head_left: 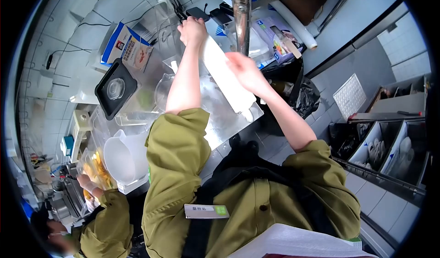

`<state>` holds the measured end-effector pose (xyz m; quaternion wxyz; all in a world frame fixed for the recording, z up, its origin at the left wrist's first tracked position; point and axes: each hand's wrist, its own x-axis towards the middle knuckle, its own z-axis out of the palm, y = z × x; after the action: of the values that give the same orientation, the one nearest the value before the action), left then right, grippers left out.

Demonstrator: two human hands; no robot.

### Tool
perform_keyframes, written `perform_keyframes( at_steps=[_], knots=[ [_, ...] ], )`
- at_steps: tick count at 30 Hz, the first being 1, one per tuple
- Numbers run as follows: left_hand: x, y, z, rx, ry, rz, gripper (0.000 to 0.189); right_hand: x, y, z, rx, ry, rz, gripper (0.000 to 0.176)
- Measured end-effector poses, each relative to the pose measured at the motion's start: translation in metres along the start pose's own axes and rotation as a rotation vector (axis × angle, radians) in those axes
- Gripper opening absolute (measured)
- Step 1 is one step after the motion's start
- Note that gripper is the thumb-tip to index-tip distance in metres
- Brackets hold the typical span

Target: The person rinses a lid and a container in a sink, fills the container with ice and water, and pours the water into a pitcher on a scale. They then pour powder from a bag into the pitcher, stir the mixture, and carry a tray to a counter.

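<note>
A long white roll (224, 77), perhaps of plastic film or bags, slants across the steel counter (219, 132), a narrow core poking out at its near end. My left hand (193, 31) is closed around the roll's far end, its fingers partly turned away from view. Beside the roll's right side is my right hand (247, 72), smeared by motion; whether its fingers grip or only touch the roll cannot be made out. A clear jug (164, 90) stands left of the roll, partly behind my left forearm.
A black tray (116, 89) and a printed box (127, 47) are on the left. A steel post (241, 22) rises beyond my right hand, near a purple box (277, 38). A black bin bag (306, 97) hangs at right. Another person's sleeve (107, 223) shows lower left.
</note>
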<state>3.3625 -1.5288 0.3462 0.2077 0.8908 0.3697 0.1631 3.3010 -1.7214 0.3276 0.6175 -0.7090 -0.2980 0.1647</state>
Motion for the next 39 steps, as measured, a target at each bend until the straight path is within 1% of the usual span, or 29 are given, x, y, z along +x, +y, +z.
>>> perform_keyframes(
  at_steps=[1, 3, 6, 9, 10, 13, 14, 16, 17, 18, 19, 21, 23, 24, 25, 26, 27, 28, 29, 30, 31, 34, 35, 37, 38, 39],
  knots=[
    [-0.001, 0.001, -0.001, 0.009, 0.005, -0.003, 0.029, -0.003, 0.004, -0.009, 0.310, 0.042, 0.292, 0.026],
    [-0.003, 0.001, -0.001, 0.012, 0.015, 0.005, 0.029, -0.010, 0.024, -0.007, 0.549, 0.096, 0.365, 0.026],
    [-0.003, 0.003, -0.001, 0.024, 0.007, -0.007, 0.030, -0.007, 0.030, -0.008, 0.561, -0.121, 0.347, 0.029],
    [0.001, 0.002, 0.002, 0.062, 0.002, -0.025, 0.031, -0.004, 0.031, -0.022, 0.619, -0.277, 0.341, 0.032],
    [0.001, 0.003, 0.001, 0.051, -0.017, -0.037, 0.031, -0.004, 0.031, -0.026, 0.696, -0.342, 0.328, 0.036],
    [0.002, 0.000, 0.004, 0.022, 0.008, -0.023, 0.030, -0.001, 0.032, -0.030, 0.595, -0.378, 0.272, 0.039],
    [0.001, -0.001, 0.003, 0.038, -0.014, 0.009, 0.030, -0.001, 0.034, -0.029, 0.503, -0.259, 0.286, 0.028],
    [0.004, 0.000, 0.010, 0.086, -0.022, 0.041, 0.029, -0.006, 0.028, -0.035, 0.269, -0.191, 0.232, 0.017],
    [0.007, -0.004, 0.011, 0.115, -0.018, 0.048, 0.028, -0.005, 0.026, -0.035, 0.155, -0.169, 0.201, 0.013],
    [-0.002, 0.000, 0.005, 0.138, 0.003, 0.065, 0.028, -0.005, 0.028, -0.033, 0.162, -0.112, 0.163, 0.016],
    [-0.004, 0.001, 0.006, 0.147, 0.032, 0.078, 0.029, -0.007, 0.023, -0.037, 0.090, -0.116, 0.158, 0.016],
    [-0.006, 0.006, 0.003, 0.161, 0.021, 0.052, 0.030, -0.022, -0.010, -0.053, -0.106, -0.149, 0.146, 0.020],
    [-0.007, 0.008, 0.003, 0.186, 0.028, 0.063, 0.033, -0.040, -0.080, -0.047, -0.347, 0.065, -0.076, 0.022],
    [-0.005, 0.003, 0.008, 0.187, 0.048, 0.078, 0.035, -0.047, -0.095, -0.033, -0.504, 0.239, -0.336, 0.042],
    [-0.004, 0.001, 0.010, 0.188, 0.066, 0.099, 0.036, -0.054, -0.096, -0.012, -0.824, 0.316, -0.472, 0.066],
    [-0.002, 0.001, 0.011, 0.174, 0.048, 0.076, 0.038, -0.057, -0.063, 0.005, -0.858, 0.209, -0.414, 0.072],
    [-0.001, 0.002, 0.012, 0.185, 0.067, 0.094, 0.038, -0.060, -0.030, 0.021, -0.894, 0.106, -0.350, 0.078],
    [0.003, 0.002, 0.012, 0.191, 0.100, 0.103, 0.037, -0.061, -0.024, 0.021, -0.945, 0.081, -0.308, 0.080],
    [-0.001, -0.004, 0.015, 0.214, 0.103, 0.117, 0.037, -0.061, -0.020, 0.021, -0.992, 0.099, -0.375, 0.081],
    [0.001, -0.006, 0.018, 0.196, 0.084, 0.132, 0.039, -0.065, -0.048, 0.016, -0.923, 0.115, -0.390, 0.080],
    [0.008, -0.004, 0.019, 0.202, 0.107, 0.137, 0.039, -0.060, -0.075, 0.009, -0.862, 0.135, -0.427, 0.079],
    [0.009, -0.013, 0.026, 0.217, 0.126, 0.137, 0.043, -0.062, -0.037, 0.031, -0.979, 0.102, -0.361, 0.078],
    [0.017, -0.011, 0.023, 0.222, 0.170, 0.144, 0.044, -0.055, -0.033, 0.029, -0.982, 0.125, -0.389, 0.077],
    [0.009, -0.015, 0.026, 0.257, 0.191, 0.182, 0.046, -0.062, -0.028, 0.030, -0.972, 0.173, -0.368, 0.077],
    [0.016, -0.013, 0.031, 0.201, 0.316, 0.245, 0.043, -0.063, -0.026, 0.025, -0.941, 0.249, -0.435, 0.079],
    [0.029, -0.014, 0.037, 0.150, 0.443, 0.303, 0.039, -0.068, -0.034, 0.015, -0.799, 0.367, -0.513, 0.072]
  ],
)
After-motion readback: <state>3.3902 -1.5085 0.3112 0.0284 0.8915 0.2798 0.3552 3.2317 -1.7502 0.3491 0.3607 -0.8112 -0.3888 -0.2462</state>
